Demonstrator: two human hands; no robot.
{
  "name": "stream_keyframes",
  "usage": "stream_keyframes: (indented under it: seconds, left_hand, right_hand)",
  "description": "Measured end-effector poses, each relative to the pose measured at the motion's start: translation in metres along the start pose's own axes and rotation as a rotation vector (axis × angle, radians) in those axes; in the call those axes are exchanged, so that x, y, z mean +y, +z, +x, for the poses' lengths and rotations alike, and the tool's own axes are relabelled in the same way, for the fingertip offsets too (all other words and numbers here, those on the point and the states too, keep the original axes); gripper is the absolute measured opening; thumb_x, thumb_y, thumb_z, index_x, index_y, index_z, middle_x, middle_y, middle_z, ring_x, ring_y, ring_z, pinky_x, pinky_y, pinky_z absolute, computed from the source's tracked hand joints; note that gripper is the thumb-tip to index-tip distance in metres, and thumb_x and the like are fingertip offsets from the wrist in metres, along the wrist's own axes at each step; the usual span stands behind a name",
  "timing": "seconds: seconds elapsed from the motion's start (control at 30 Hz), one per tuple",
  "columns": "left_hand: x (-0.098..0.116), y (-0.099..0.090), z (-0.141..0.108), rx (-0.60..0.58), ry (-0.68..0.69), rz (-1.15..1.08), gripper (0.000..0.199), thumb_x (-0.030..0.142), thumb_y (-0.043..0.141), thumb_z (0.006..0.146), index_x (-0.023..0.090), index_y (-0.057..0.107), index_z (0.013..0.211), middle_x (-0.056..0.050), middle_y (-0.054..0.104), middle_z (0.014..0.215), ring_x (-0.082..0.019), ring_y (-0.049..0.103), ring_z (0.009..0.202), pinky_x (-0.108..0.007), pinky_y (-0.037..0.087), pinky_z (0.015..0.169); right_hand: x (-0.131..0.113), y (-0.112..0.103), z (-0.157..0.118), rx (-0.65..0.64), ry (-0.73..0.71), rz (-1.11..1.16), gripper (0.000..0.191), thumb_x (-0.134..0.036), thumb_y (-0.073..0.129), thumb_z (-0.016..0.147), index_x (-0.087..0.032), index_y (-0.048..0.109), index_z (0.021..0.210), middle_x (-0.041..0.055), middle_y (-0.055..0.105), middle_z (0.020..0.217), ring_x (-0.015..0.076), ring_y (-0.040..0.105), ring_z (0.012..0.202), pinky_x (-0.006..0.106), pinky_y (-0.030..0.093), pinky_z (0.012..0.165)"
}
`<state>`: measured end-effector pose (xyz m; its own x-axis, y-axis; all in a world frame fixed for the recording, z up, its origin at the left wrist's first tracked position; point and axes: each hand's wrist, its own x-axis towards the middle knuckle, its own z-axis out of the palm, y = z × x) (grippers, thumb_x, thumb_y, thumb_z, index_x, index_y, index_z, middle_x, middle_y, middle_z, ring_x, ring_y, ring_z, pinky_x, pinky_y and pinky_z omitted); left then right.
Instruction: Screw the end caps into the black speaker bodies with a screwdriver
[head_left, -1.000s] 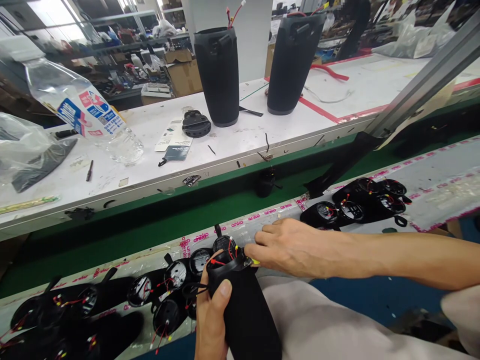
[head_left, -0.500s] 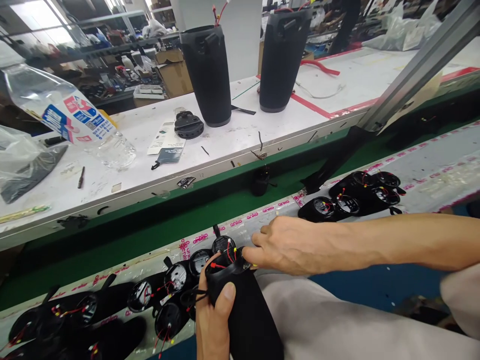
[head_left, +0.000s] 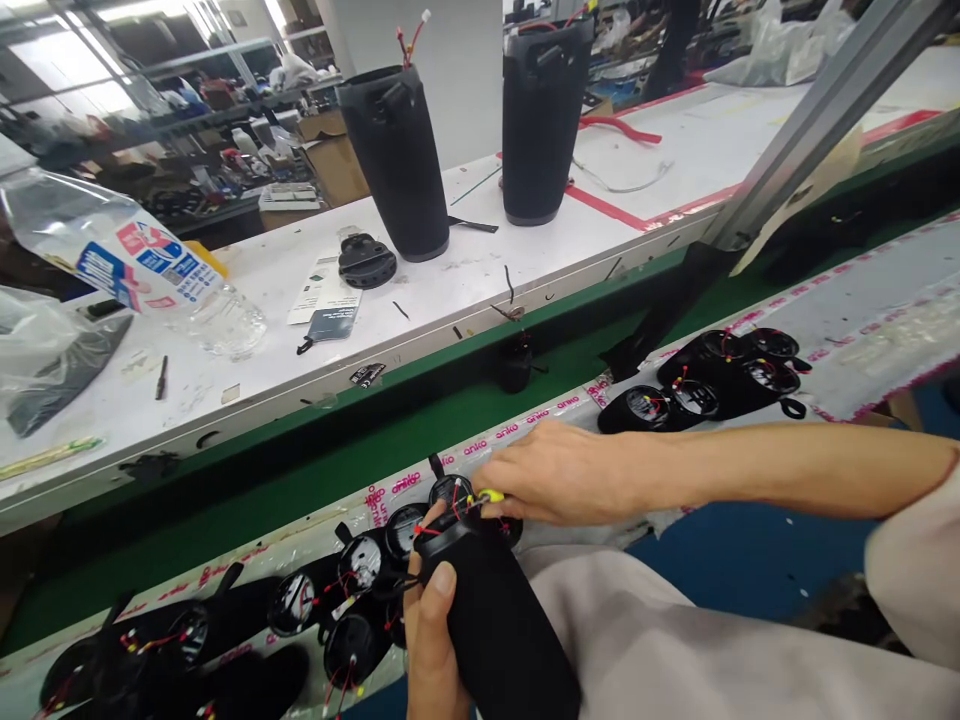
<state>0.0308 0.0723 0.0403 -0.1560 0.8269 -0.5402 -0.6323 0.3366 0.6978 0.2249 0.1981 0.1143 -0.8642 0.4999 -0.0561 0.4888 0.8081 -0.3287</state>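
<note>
My left hand [head_left: 433, 625] is wrapped around a black cylindrical speaker body [head_left: 510, 620], its open end facing up and away from me. Red wires [head_left: 429, 530] with small connectors stick out of that end. Over the opening, my right hand [head_left: 547, 475] is closed on a small yellow-handled tool [head_left: 491, 496] with a thin metal shaft. Its tip is near the rim and wires; whether it touches them I cannot tell. Beyond the opening lie more open speaker bodies [head_left: 362, 562] with wires showing.
On the white shelf [head_left: 420, 300] stand two black speaker bodies [head_left: 397, 165], a round black part [head_left: 366, 262], a card tag [head_left: 330, 322] and a tilted water bottle [head_left: 150, 255]. A metal post [head_left: 810, 130] slants at right. Several speaker bodies [head_left: 694, 397] lie on the far right surface.
My right hand has shifted slightly left and turned, bringing the yellow handle into clearer view over the opening. The left hand still holds the speaker body. The camera view has shifted a little.
</note>
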Motion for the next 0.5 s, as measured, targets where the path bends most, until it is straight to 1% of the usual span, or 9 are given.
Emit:
stream_keyframes:
  seconds: [0.1, 0.23, 0.33, 0.43, 0.5]
  left_hand:
    - [0.004, 0.004, 0.002, 0.001, 0.097, 0.095, 0.080, 0.054, 0.091, 0.080, 0.031, 0.068, 0.153, -0.010, 0.085, 0.128, -0.042, 0.071, 0.138, -0.052, 0.060, 0.116]
    - [0.005, 0.001, 0.010, -0.007, 0.143, 0.228, 0.086, 0.066, 0.095, 0.067, 0.028, 0.075, 0.141, -0.012, 0.084, 0.131, -0.046, 0.072, 0.135, -0.056, 0.053, 0.122]
    - [0.004, -0.003, 0.013, 0.038, 0.146, 0.273, 0.090, 0.068, 0.096, 0.063, 0.030, 0.074, 0.142, -0.010, 0.083, 0.134, -0.044, 0.070, 0.138, -0.052, 0.049, 0.126]
    - [0.003, -0.005, 0.011, 0.058, 0.136, 0.286, 0.091, 0.068, 0.095, 0.065, 0.031, 0.070, 0.145, -0.008, 0.081, 0.138, -0.040, 0.068, 0.142, -0.047, 0.045, 0.128]
    - [0.002, -0.005, 0.010, 0.044, 0.138, 0.315, 0.090, 0.068, 0.093, 0.068, 0.030, 0.069, 0.147, -0.009, 0.081, 0.137, -0.039, 0.070, 0.139, -0.047, 0.047, 0.126]
  right_hand:
    - [-0.002, 0.001, -0.002, -0.026, -0.050, -0.101, 0.025, -0.040, 0.051, 0.120, -0.019, 0.061, 0.111, 0.0023, 0.073, 0.085, 0.0163, 0.060, 0.062, 0.034, 0.018, 0.052]
    - [-0.008, 0.000, 0.000, -0.069, -0.077, -0.193, 0.024, -0.041, 0.054, 0.119, -0.019, 0.060, 0.111, 0.0018, 0.071, 0.081, 0.0160, 0.058, 0.059, 0.035, 0.014, 0.050]
    - [-0.009, -0.001, 0.001, -0.080, -0.089, -0.243, 0.025, -0.040, 0.052, 0.119, -0.019, 0.060, 0.110, 0.0010, 0.070, 0.080, 0.0163, 0.057, 0.057, 0.035, 0.014, 0.050]
    - [-0.007, 0.001, 0.002, -0.059, -0.104, -0.261, 0.024, -0.040, 0.054, 0.118, -0.020, 0.060, 0.109, -0.0001, 0.069, 0.079, 0.0154, 0.053, 0.055, 0.035, 0.013, 0.049]
    - [-0.006, 0.002, 0.002, -0.045, -0.108, -0.261, 0.023, -0.041, 0.054, 0.118, -0.020, 0.060, 0.109, -0.0008, 0.067, 0.079, 0.0147, 0.050, 0.053, 0.034, 0.012, 0.049]
